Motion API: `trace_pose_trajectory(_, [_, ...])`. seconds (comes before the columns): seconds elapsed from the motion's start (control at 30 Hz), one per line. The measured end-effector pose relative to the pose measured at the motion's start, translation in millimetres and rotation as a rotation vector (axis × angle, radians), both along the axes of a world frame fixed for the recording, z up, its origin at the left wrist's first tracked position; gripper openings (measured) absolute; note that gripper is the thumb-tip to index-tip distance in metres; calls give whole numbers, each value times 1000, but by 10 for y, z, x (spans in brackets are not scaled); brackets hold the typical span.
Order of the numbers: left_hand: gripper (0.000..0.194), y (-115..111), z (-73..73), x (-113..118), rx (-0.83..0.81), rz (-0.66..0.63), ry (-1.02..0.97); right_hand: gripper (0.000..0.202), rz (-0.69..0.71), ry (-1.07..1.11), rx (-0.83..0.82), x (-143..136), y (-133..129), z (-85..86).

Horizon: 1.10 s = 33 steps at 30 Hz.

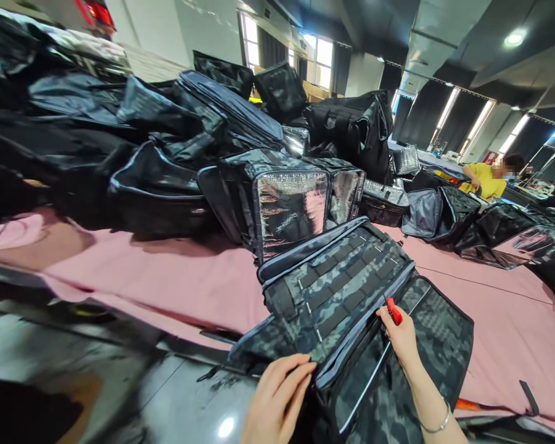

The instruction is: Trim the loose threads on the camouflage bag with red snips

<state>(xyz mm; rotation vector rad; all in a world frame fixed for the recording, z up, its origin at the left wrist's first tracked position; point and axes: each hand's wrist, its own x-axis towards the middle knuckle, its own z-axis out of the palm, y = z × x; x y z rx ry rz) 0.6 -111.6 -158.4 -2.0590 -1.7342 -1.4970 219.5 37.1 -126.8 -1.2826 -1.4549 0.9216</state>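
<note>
The camouflage bag [351, 320] lies at the lower centre of the frame, on the near edge of the pink tabletop [176, 277], its front panel crossed by rows of webbing and its zipped flap standing ajar along the right side. What is inside it cannot be seen. At the bottom edge the left hand [277, 401] rests on the bag's near corner, fingers curled over the fabric and pressing it down rather than closed around anything. Just right of it the right hand [402, 336], a thin bracelet [437, 425] on its wrist, pinches a small red tool [394, 311] between fingertips, its tip at the zipper seam. Behind, mid-frame, a cooler bag [289, 206] stands open toward the camera, showing a silver foil lining and nothing in it. Farther back, across the upper left, a heap of dark bags [134, 135] covers the tabletop. At the far right a person in a yellow shirt [488, 179] sits among more bags.
</note>
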Motion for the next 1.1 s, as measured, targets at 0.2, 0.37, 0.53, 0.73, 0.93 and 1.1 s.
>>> trace_pose_trajectory(0.2, [32, 302, 42, -429, -220, 214, -468, 47, -5, 5, 1, -17, -26, 44])
trace_pose_trajectory(0.37, [49, 705, 279, -590, -442, 130, -754, 37, 30, -105, 80, -26, -142, 186])
trace_pose_trajectory(0.53, [45, 738, 460, -418, -532, -6, -801, 25, 206, -231, 126, -136, -367, 533])
trace_pose_trajectory(0.73, [48, 474, 379, -102, -654, -77, -945, 14, 457, -414, 285, -491, -373, 664])
trace_pose_trajectory(0.93, [46, 333, 302, -73, -770, -75, -1086, 19, 577, -604, 392, -571, -396, 276])
trace_pose_trajectory(1.1, [44, 291, 270, -79, -769, -51, -1148, 34, 669, -592, 420, -446, -514, 230])
